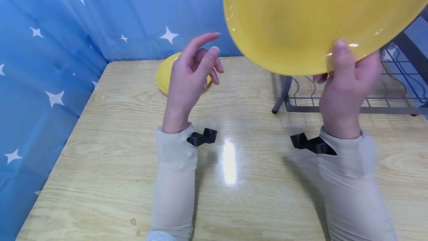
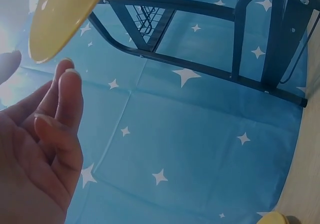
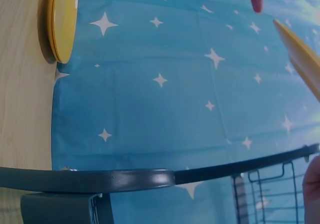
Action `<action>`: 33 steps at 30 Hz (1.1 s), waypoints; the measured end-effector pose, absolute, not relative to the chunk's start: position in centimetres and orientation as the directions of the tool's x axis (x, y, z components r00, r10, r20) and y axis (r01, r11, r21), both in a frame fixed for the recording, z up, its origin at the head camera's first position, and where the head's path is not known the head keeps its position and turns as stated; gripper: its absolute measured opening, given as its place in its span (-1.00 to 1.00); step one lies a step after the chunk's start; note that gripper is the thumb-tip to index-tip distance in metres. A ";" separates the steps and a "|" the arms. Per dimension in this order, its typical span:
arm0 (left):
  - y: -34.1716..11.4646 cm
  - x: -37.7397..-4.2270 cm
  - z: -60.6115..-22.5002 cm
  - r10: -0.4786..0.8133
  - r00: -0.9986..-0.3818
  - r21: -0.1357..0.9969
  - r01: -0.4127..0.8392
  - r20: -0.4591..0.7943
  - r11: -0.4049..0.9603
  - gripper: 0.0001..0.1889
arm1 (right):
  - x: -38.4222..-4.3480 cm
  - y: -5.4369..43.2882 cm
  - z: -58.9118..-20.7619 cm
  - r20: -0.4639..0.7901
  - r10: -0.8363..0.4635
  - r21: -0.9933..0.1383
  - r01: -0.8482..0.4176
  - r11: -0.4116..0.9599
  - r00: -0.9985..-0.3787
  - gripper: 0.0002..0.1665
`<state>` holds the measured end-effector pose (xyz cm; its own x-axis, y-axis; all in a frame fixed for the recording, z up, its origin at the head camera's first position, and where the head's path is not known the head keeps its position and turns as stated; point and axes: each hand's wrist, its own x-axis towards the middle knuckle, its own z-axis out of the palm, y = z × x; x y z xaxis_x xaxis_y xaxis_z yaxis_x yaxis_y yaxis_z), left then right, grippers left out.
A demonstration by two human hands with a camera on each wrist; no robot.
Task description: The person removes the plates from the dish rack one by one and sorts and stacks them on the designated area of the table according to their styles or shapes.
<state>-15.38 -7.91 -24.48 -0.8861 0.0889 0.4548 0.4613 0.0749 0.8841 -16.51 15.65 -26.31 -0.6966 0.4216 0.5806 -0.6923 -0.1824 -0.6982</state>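
Observation:
A large yellow plate [image 1: 294, 21] is raised at the upper right of the head view, above the table. My right hand [image 1: 347, 81] grips its lower edge, thumb on the face and fingers behind. My left hand [image 1: 194, 70] hangs in the air left of the plate, fingers loosely bent with nothing in them; the left wrist view also shows this hand [image 2: 45, 139] apart from the plate's edge [image 2: 65, 18]. Behind the left hand, more yellow plates [image 1: 164, 75] lie stacked on the table, partly covered by that hand.
A dark metal dish rack [image 1: 321, 109] with wire shelves stands on the right of the wooden table [image 1: 110, 159], partly behind the right hand and plate. A blue curtain [image 1: 133, 18] with white stars hangs along the back and left edges of the table.

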 end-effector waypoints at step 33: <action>-6.8 -15.4 -24.8 0.054 -0.914 0.902 0.407 0.403 0.144 -0.83 | -16.0 15.5 -27.3 0.613 0.153 -0.788 -0.614 0.043 -0.775 -0.87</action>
